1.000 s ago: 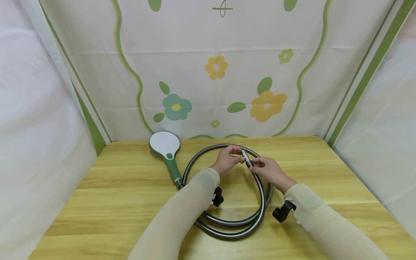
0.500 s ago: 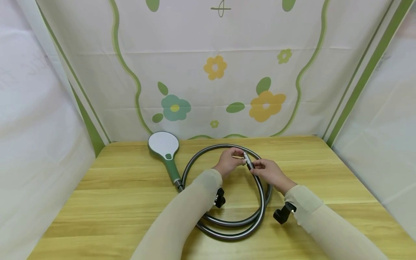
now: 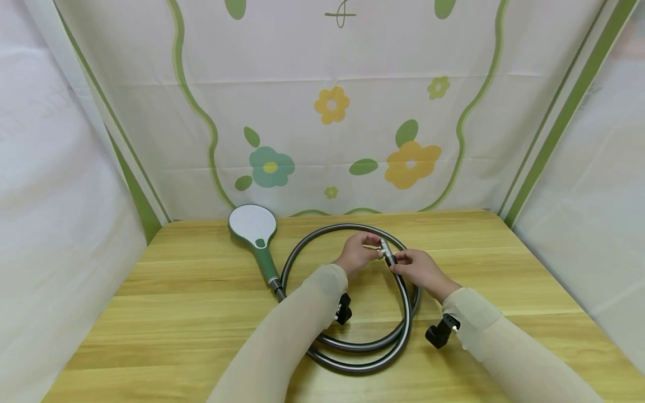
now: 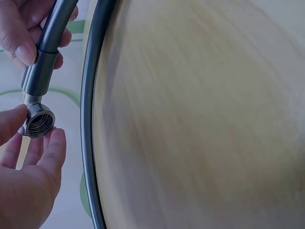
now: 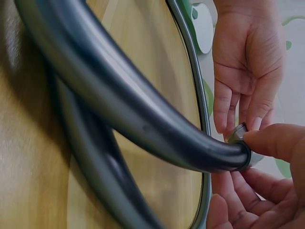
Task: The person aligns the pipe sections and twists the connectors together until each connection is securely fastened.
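My left hand (image 3: 356,253) pinches a small metal hose fitting (image 4: 40,121) between thumb and fingers. Its round mouth, threaded inside, faces sideways in the left wrist view. Just below it, my right hand (image 3: 420,272) grips the end of the dark grey shower hose (image 3: 407,310) near its collar (image 4: 40,74). From there the hose runs in wide loops over the table, passing beneath the left forearm. At the left lies a green shower head (image 3: 264,262) with its white face up, joined to the hose's other end. In the right wrist view, fingers partly cover the fitting.
The wooden table (image 3: 191,313) reaches back to an upright white cloth (image 3: 297,56) printed with flowers. White cloth panels also stand on the left and right. Black wrist cameras (image 3: 439,331) hang under both cuffs.
Both hands have shifted slightly right and toward me, the left one more, with the hose end between them. The metal fitting now sits at a different angle. The shower head stays put.
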Tool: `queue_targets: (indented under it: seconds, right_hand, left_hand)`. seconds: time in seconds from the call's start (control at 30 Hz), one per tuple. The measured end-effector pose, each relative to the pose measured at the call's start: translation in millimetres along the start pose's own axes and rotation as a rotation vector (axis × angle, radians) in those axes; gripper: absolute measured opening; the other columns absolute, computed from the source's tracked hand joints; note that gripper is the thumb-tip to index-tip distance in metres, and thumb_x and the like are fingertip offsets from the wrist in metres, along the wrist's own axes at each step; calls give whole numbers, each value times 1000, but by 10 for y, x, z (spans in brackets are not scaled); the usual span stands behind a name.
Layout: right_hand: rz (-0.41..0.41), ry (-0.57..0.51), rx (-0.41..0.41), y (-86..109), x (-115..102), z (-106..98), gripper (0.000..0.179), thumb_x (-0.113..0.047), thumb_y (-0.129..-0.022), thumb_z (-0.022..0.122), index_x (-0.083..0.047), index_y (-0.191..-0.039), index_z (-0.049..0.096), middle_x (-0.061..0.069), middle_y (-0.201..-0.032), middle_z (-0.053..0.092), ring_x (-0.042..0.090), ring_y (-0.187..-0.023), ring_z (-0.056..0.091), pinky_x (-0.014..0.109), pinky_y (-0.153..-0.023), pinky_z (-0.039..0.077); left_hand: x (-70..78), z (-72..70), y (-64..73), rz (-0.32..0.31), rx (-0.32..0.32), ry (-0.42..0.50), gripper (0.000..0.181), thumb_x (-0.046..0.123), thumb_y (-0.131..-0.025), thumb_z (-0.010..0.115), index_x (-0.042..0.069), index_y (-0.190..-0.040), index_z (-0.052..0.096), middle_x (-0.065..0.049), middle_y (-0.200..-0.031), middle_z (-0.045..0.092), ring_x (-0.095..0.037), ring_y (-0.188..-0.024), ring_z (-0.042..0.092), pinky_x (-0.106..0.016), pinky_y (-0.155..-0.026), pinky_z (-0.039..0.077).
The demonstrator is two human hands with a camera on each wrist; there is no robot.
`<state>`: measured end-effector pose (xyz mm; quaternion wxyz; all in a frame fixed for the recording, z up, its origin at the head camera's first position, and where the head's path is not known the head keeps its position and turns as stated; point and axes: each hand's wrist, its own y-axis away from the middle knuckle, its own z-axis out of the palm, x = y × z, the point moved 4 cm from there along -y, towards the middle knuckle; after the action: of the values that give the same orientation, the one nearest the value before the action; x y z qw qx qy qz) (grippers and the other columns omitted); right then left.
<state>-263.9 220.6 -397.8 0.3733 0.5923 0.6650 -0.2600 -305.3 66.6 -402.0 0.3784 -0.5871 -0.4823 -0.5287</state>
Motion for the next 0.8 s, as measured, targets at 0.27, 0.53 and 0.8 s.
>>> queue_targets:
  seconds: [0.27,0.53,0.8]
  right_hand:
    - [18,15,-7,18,24,4,33,-12,-89,66,9,-114,61,17,-102,68,24,-92,63,38,-78,52]
    - [21,40,-12,13,92,17,33,-12,-87,68,10,-111,64,15,-97,69,20,-85,61,31,-71,51]
    - [31,32,-18,24,84,8,31,-10,-86,68,10,-109,65,13,-92,69,17,-77,58,28,-65,50]
  left_hand:
    - [-80,37,-44,1,-3,4,26,-8,-82,71,4,-105,65,-6,-103,65,-15,-94,59,-28,-79,55]
    - [-89,81,-11,-3,-35,-14,28,-10,-82,69,0,-108,64,-11,-101,64,-15,-89,60,-28,-78,55]
    - [-125,106,-14,-21,-48,-36,29,-7,-84,69,1,-112,63,-9,-98,63,-16,-87,60,-33,-80,55]
